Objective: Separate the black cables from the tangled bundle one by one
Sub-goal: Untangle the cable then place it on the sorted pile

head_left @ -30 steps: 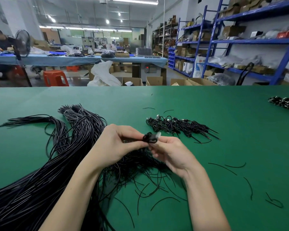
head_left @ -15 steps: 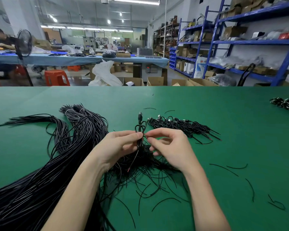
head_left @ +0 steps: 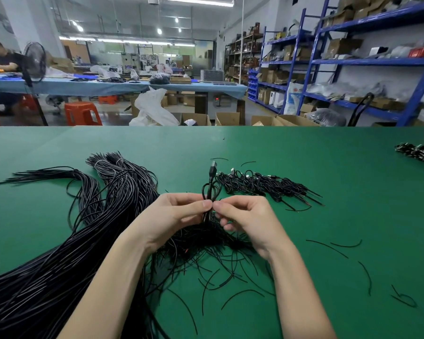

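Note:
A thick tangled bundle of long black cables point(head_left: 66, 253) sweeps across the green table from the lower left up to the middle. My left hand point(head_left: 174, 216) and my right hand point(head_left: 245, 216) meet at the centre, thumbs and forefingers pinching one looped black cable point(head_left: 209, 185). Its USB plug stands upright above the fingers. Below the hands lies a mess of thin black cable ends point(head_left: 206, 243). A pile of coiled, separated cables point(head_left: 262, 184) lies just beyond my right hand.
Short loose wire offcuts point(head_left: 338, 248) are scattered on the green table point(head_left: 304, 155) to the right. Another small cable pile point(head_left: 419, 152) sits at the far right edge. Beyond the table are blue shelves, cardboard boxes, orange stools and a person at a far bench.
The cable was a small coil between my fingertips; now it is loosened into a loop, with the plug standing up. Both hands have closed together around its lower part.

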The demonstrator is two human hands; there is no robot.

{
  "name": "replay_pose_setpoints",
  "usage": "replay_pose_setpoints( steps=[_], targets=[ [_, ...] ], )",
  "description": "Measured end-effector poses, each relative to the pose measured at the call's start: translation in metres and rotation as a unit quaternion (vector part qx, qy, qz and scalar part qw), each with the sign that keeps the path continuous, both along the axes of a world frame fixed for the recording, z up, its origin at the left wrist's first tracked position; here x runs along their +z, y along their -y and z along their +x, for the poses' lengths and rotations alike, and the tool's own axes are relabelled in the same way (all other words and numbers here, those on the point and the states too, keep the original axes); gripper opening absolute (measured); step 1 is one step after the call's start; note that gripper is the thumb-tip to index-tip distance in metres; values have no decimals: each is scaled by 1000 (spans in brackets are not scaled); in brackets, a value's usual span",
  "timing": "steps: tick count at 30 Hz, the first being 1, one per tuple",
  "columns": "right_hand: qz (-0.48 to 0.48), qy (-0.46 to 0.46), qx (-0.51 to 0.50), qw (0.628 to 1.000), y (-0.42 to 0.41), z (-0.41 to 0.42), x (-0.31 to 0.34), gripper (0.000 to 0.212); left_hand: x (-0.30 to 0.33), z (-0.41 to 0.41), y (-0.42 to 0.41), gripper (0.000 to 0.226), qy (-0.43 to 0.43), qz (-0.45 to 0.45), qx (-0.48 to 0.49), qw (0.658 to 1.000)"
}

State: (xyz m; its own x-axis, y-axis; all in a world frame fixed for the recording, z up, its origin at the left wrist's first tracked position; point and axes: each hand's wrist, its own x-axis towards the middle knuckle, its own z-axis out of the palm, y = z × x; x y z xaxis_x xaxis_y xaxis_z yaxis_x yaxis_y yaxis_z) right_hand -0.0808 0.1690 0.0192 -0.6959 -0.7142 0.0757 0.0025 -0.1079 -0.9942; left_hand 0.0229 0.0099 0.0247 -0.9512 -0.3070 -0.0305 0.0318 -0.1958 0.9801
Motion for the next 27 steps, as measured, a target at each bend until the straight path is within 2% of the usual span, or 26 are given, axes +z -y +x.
replay_pose_setpoints(
  steps=[1, 3, 4, 5, 6, 9, 12, 15, 17, 20, 22, 24, 26, 27],
  targets=[
    [-9, 86, 25, 996, 1, 0, -1, 4, 0, 1, 0, 36, -19, -42, 4, 999],
    [-39, 269, 61, 960, 4, 1, -4, 6, 1, 2, 0, 38, -42, -125, 17, 991],
    [-54, 329, 69, 940, 6, 3, -6, 6, 1, 1, 0, 37, -46, -146, 25, 988],
    [-62, 352, 71, 931, 9, 4, -7, 5, 0, 0, 1, 37, -43, -148, 36, 987],
    [-57, 329, 62, 941, 11, 5, -9, 6, 0, -1, 1, 37, -33, -125, 49, 990],
    [-9, 103, -21, 994, 17, 5, -11, 7, -4, -4, 2, 42, 14, 28, 76, 997],
    [12, -48, -47, 998, 14, 3, -12, 19, -7, -7, 2, 41, 42, 115, 77, 989],
    [16, -102, -65, 992, 12, 4, -12, 7, -6, -9, 3, 49, 61, 135, 73, 986],
    [16, -129, -91, 987, 11, 3, -12, 3, -7, -9, 3, 41, 65, 127, 61, 988],
    [29, -139, -111, 984, 11, 2, -13, 13, -10, -7, 4, 34, 44, 96, 35, 994],
    [30, -82, -86, 992, 13, 5, -13, 18, -11, -5, 4, 43, 16, 64, 30, 997],
    [1, 100, -30, 995, 14, 7, -11, 22, -10, -3, 3, 49, -14, 16, 40, 999],
    [-41, 330, 37, 942, 15, 10, -8, 21, -9, -3, 3, 46, -43, -22, 45, 998],
    [-61, 382, 57, 920, 15, 12, -7, 19, -8, -3, 3, 44, -48, -31, 49, 997]
  ],
)
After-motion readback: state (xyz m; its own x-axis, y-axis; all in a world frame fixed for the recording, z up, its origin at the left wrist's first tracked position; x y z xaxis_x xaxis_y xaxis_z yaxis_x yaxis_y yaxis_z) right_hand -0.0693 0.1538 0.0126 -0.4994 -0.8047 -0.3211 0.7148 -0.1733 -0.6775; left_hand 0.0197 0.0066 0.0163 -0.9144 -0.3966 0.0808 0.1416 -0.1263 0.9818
